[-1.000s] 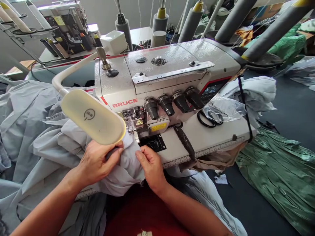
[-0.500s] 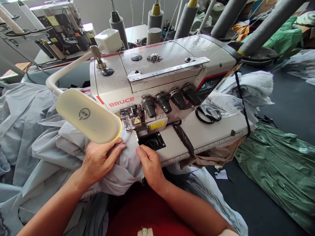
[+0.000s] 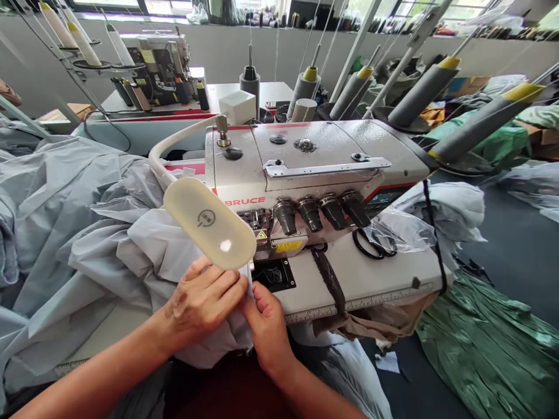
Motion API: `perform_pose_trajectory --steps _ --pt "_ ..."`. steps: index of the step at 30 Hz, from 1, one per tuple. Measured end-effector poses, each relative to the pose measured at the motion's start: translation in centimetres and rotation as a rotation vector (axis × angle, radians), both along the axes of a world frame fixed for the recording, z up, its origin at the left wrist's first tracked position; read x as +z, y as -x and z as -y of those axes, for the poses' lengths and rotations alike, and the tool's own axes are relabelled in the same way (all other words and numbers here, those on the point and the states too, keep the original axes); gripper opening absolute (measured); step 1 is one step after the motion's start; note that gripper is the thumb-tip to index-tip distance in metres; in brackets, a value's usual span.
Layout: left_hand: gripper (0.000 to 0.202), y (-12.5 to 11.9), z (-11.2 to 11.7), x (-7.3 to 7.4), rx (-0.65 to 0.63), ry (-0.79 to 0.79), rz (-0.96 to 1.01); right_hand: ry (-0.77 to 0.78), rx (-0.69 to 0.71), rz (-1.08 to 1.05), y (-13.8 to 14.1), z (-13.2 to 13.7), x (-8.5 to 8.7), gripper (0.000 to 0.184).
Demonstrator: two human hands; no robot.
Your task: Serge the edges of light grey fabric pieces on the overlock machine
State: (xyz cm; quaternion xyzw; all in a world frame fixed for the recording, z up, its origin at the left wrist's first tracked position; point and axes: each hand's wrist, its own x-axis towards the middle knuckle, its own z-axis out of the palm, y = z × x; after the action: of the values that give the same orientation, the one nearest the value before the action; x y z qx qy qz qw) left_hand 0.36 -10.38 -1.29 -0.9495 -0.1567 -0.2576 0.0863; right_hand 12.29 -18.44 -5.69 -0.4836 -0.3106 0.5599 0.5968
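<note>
I read red "BRUCE" lettering (image 3: 245, 201) on the white metal sewing machine (image 3: 325, 138); nearer, left hand (image 3: 203, 298) and right hand (image 3: 268, 326) fingers pinch pale-grey cloth (image 3: 218, 344).

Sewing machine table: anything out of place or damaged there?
Crumpled clear plastic lies loose on the right part of the table, by black loops, and a small pale scrap lies alone on the dark surface below. Both look like stray waste. The sewing machine shows no visible damage.
</note>
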Motion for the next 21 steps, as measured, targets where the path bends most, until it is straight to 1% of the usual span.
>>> perform_pose_trajectory --steps 2,4,7,12,14,16,17,19,20,21 --pt "0.018 0.0 0.0 0.0 0.010 0.035 0.026 0.005 0.005 -0.039 0.0 0.0 0.0 0.018" --pt "0.019 0.0 -0.1 -0.2 -0.008 0.052 0.060 0.016 0.000 -0.050 0.0 0.0 -0.1 0.020" --pt "0.017 -0.3 -0.3 -0.5 -0.037 0.033 0.093 0.016 -0.025 -0.004 0.1 -0.3 -0.2 0.021" --pt "0.013 -1.5 -0.1 -0.7 0.086 0.001 0.122 -0.035 -0.031 0.097 0.3 -1.0 0.2 0.016" --pt "0.014 -1.3 -0.3 -0.6 0.102 -0.001 0.130 -0.022 -0.027 0.123 0.4 -0.9 0.2 0.018" --pt "0.017 0.2 -1.1 -0.5 0.091 0.003 0.134 0.025 -0.013 0.158 0.3 -0.5 -0.3 0.022" --pt "0.022 1.4 -1.7 -0.4 0.116 0.013 0.140 0.055 -0.001 0.181 0.2 -0.3 -0.7 0.023" --pt "0.035 4.7 -2.8 -0.1 0.251 0.081 0.151 0.134 0.037 0.228 0.2 0.3 -1.7 0.024" --pt "0.038 6.4 -3.2 0.2 0.343 0.134 0.153 0.183 0.072 0.246 0.3 0.6 -2.1 0.023" --pt "0.038 7.9 -3.6 0.7 0.408 0.185 0.155 0.233 0.118 0.258 0.4 0.9 -2.5 0.021"
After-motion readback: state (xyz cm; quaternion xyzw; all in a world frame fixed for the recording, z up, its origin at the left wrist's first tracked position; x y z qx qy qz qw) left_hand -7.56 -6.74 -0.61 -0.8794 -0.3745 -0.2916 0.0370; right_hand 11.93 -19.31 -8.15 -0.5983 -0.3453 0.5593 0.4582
